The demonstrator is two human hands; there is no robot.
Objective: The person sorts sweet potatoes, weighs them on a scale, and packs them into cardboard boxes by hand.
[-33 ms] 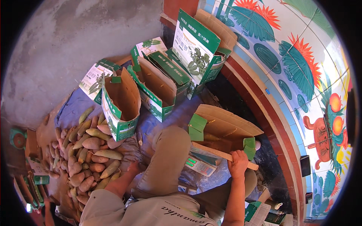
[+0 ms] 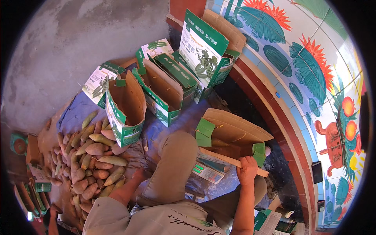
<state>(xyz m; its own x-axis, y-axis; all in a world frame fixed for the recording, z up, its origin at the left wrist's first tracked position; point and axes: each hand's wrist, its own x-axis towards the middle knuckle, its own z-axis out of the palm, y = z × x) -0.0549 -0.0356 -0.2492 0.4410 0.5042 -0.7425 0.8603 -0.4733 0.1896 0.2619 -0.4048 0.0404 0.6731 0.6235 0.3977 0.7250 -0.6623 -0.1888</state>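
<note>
My right hand is closed around the upper edge of an open cardboard box in front of me, to the right. The box has brown inner walls and green end flaps; a few small yellowish bits show inside. Below its near side, a scale with lit green displays is partly covered by the box. Low beside my bent knee is my left hand, close to a heap of reddish sweet potatoes and green radishes. Its fingers are partly hidden, so what they hold cannot be made out.
Several green-and-white cartons stand ahead, some with open tops. A tiled wall with painted plants curves along the right, and a grey wall rises at the far left. Another person's arm shows at the lower left near more cartons.
The other person's arm at the lower left has shifted slightly. My hands and the box look the same.
</note>
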